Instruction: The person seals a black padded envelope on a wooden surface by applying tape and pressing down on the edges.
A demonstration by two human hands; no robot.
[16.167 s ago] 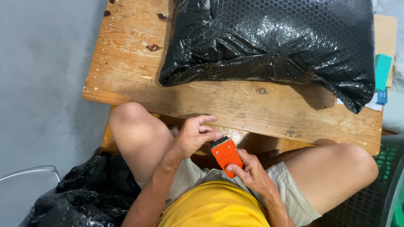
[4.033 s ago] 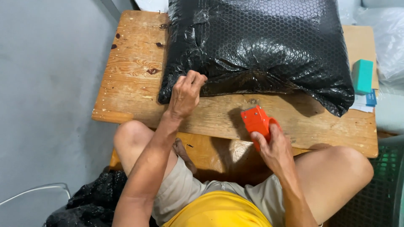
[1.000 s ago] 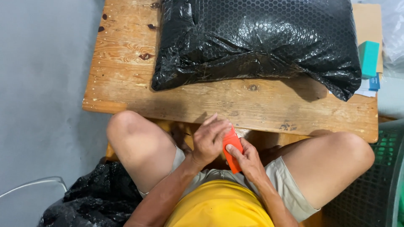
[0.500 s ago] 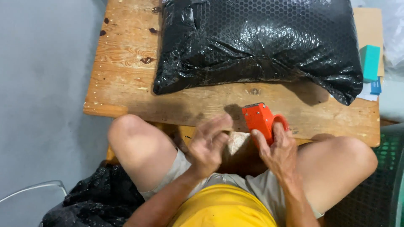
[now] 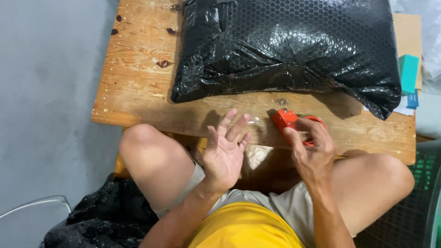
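Observation:
My right hand (image 5: 311,154) grips an orange tape dispenser (image 5: 288,120) just above the near edge of the wooden table (image 5: 138,87). A thin strip of clear tape runs from the dispenser to the fingertips of my left hand (image 5: 226,151), whose fingers are spread apart over the table edge. A large black bubble-wrap package (image 5: 285,46) lies on the table beyond both hands. My bare knees sit below the table edge on either side.
A teal box (image 5: 408,73) and a blue item (image 5: 412,98) lie on cardboard at the table's right end. A green plastic crate (image 5: 420,183) stands at the right. Black bubble wrap (image 5: 105,220) is heaped on the grey floor at the lower left.
Both hands rose from my lap to the table edge. The right hand carried the dispenser to the right and up; the left hand opened, with tape stretched between them.

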